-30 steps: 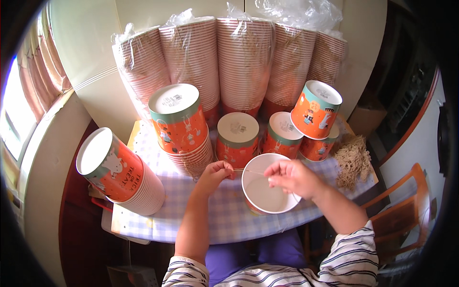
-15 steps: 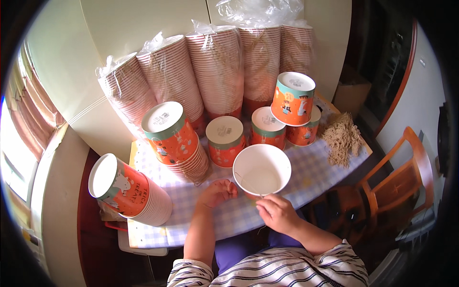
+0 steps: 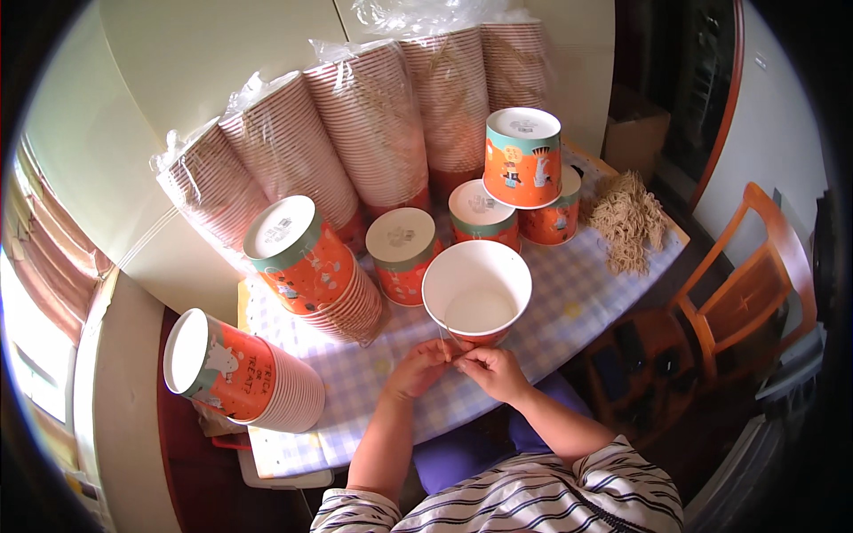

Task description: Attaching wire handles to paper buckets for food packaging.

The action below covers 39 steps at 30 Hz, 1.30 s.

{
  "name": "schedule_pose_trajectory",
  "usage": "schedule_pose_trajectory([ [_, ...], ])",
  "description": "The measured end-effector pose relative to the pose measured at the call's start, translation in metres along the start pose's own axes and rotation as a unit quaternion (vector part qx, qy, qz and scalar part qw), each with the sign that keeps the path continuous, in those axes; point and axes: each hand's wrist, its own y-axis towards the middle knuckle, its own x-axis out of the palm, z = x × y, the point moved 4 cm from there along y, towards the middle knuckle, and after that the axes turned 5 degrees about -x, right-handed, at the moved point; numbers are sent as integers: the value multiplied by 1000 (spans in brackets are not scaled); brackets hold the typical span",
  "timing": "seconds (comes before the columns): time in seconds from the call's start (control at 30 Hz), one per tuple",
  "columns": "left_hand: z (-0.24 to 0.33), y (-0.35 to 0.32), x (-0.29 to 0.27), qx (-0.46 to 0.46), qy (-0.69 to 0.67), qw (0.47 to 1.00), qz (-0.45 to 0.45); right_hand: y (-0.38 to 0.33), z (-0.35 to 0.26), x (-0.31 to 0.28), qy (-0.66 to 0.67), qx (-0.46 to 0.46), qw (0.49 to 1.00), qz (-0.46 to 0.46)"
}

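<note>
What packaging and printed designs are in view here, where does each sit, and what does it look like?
Plastic-wrapped cup sleeves: along the wall, clear film over pale ribbed stacks.
Printed cup stacks: mid-table, orange with teal bands and cartoon figures.
Tipped cup stack: table's left edge, orange, lettered.
Open cup: above both hands, white inside.

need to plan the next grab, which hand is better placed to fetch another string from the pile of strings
The right hand, probably. The pile of strings lies on the table's far right side, beyond the open cup. The left hand would have to cross over the cup and the right hand.
</note>
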Motion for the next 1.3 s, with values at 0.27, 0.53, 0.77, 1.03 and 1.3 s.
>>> schedule_pose_trajectory([
  [0.27, -7, 11, 8, 22, 4, 1000, -2, 3, 24, -2, 166, 34, 985, -21],
  [0.53, -6, 12, 11, 4, 5, 999, 39, 1, 31, -1, 231, 99, 967, -36],
  [0.77, -8, 15, 3, 59, -35, 996, 56, 2, 28, -35, 114, -27, 991, 60],
  [1.03, -15, 17, 0, -23, -42, 999, 9, 16, 51, -66, 24, -27, 985, 167],
  [1.3, -17, 18, 7, -39, 22, 997, 68, 20, 28, -57, -63, -82, 987, 125],
])
